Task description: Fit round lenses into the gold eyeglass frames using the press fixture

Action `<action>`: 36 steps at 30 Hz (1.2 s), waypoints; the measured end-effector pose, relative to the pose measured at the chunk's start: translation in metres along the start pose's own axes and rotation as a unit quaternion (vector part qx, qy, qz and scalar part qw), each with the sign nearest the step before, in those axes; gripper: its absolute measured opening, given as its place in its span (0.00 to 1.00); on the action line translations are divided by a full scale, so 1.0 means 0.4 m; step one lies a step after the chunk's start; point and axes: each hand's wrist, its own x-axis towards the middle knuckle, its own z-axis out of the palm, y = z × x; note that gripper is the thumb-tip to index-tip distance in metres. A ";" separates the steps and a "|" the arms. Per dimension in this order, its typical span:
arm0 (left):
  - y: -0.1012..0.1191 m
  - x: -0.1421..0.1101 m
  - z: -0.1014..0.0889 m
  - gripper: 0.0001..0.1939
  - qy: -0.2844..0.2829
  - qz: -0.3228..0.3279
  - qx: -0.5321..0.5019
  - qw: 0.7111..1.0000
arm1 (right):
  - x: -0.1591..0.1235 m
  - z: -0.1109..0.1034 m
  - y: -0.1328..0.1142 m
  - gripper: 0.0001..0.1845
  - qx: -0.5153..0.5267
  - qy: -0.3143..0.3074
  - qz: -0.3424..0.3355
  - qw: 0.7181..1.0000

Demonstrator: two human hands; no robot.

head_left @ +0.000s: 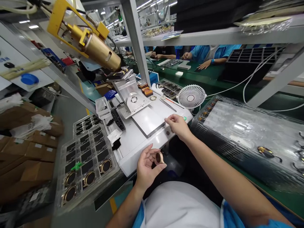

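Observation:
My left hand [148, 166] is raised over the bench edge, pinching a small gold-rimmed ring [159, 157] between thumb and fingertips. My right hand [177, 125] rests on the front of a white machine bench [140, 148], its fingertips near a flat metal plate [148, 120] and a small green light [184, 118]. It holds nothing that I can see. To the left lies a clear plastic tray [89, 161] with dark rectangular pieces and round gold-rimmed parts in its pockets.
A small white fan [191, 96] stands behind the plate. A brass-coloured cylinder on a yellow frame [95, 47] hangs at upper left. A stacked plastic tray [247, 139] lies to the right. Cardboard boxes [28, 158] sit lower left. Co-workers' hands [204, 65] work across the green conveyor.

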 end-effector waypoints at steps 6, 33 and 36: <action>0.005 -0.001 0.021 0.41 0.020 0.095 0.128 0.987 | -0.208 -0.037 0.021 0.22 -0.001 -0.157 -0.033 0.987; 0.016 -0.017 0.055 0.30 0.019 0.110 0.204 0.972 | -0.298 -0.027 0.053 0.10 -0.175 -0.100 -0.111 0.973; -0.003 -0.020 0.056 0.30 0.024 0.122 0.179 0.976 | -0.292 -0.021 0.071 0.14 -0.117 -0.105 -0.049 0.986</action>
